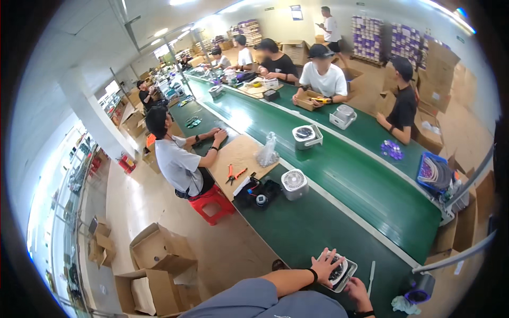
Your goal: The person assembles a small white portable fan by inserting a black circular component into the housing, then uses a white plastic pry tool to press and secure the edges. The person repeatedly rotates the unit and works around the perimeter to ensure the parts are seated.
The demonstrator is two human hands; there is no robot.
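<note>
At the lower right of the green bench lies a small white fan housing point(348, 273) with a dark, round inside showing. My left hand point(325, 266) rests over its left side and top, fingers spread apart. My right hand point(357, 290) is at its near right corner, fingers bent in and closed at the rim; the fingertips are partly hidden. Just right of the housing lies a thin white strip-like tool point(371, 278). Further up the bench stands a similar white fan unit point(295, 184) with a round grille on top.
A green conveyor belt point(350, 164) runs alongside, carrying another white unit point(307, 137). Orange-handled pliers point(234, 174) and a clear bag point(268, 151) lie on a wooden board. A purple-rimmed dark cylinder point(418, 294) stands near my right. A co-worker point(177, 159) sits at left; others sit across.
</note>
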